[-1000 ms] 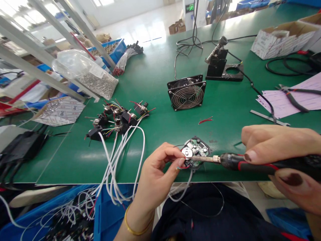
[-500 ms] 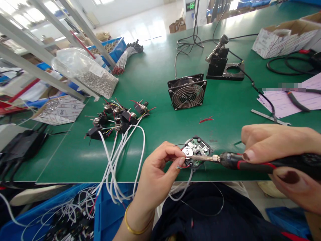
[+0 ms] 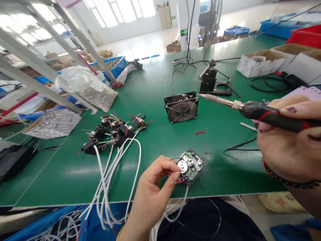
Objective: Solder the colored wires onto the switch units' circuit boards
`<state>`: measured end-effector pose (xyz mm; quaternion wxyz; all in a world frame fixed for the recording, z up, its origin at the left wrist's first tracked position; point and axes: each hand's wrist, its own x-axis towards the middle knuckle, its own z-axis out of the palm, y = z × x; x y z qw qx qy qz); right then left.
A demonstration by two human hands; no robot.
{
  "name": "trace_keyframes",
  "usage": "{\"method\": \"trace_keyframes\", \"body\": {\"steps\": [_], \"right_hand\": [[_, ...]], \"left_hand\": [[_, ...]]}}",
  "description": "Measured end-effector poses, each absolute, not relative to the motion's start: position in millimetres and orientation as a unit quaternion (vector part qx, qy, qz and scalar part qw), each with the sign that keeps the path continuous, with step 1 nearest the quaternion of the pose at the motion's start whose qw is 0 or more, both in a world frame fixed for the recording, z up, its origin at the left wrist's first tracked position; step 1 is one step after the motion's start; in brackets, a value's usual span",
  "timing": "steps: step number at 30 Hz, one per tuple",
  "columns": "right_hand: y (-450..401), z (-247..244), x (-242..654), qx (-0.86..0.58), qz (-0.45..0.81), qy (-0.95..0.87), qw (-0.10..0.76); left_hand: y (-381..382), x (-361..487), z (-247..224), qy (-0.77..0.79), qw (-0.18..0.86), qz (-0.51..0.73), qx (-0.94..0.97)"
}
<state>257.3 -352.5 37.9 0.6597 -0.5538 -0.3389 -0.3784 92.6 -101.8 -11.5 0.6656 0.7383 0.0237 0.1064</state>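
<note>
My left hand (image 3: 156, 182) is closed in a pinch at the left edge of a small round metal motor (image 3: 183, 167). The motor sits on a green circuit board (image 3: 195, 164) in a black housing on the bench, with thin coloured wires (image 3: 179, 181) coming out under the thumb and a white cable (image 3: 186, 200) hanging toward my lap. Held up above the bench, a black and red soldering iron (image 3: 269, 115) is in the grip of my right hand (image 3: 288, 140). Its tip points left, near the fan and apart from the board.
Behind the board stands a small fan (image 3: 182, 108), with red wire pieces (image 3: 200, 132) before it. An iron stand (image 3: 213, 80) is farther back. Wired black assemblies (image 3: 117, 132) with white cables lie left. A bag of metal parts (image 3: 92, 88) leans at the shelf. Boxes (image 3: 262, 63) stand right.
My right hand has lifted the soldering iron off the board, up and away. My left hand keeps its pinch at the motor. The whole view has tilted up somewhat.
</note>
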Motion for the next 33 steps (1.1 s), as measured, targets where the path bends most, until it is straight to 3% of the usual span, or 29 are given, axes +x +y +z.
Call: {"method": "trace_keyframes", "body": {"steps": [2,9,16,21,24,26,29,33], "right_hand": [[-348,34,275,-0.531,-0.467,-0.334,0.623],[-372,23,325,-0.667,-0.475,-0.316,0.479],[-370,0,382,-0.754,-0.373,-0.284,0.459],[-364,13,352,-0.726,-0.367,-0.302,0.498],[-351,14,313,-0.711,-0.272,-0.37,0.533],[-342,8,289,-0.677,-0.104,-0.467,0.559],[-335,-6,268,-0.653,0.062,-0.551,0.516],[-333,-18,260,-0.641,0.118,-0.572,0.499]], "left_hand": [[-100,94,-12,0.023,0.657,0.113,0.745],[-92,94,-16,0.024,0.637,0.105,0.763],[-86,91,-21,0.022,0.635,0.086,0.768],[-90,96,-16,0.011,0.635,0.096,0.767],[-95,100,-10,0.011,0.641,0.107,0.76],[-98,101,-6,0.019,0.644,0.098,0.759],[-99,100,-4,0.032,0.647,0.085,0.757],[-98,97,-3,0.038,0.643,0.077,0.761]]}}
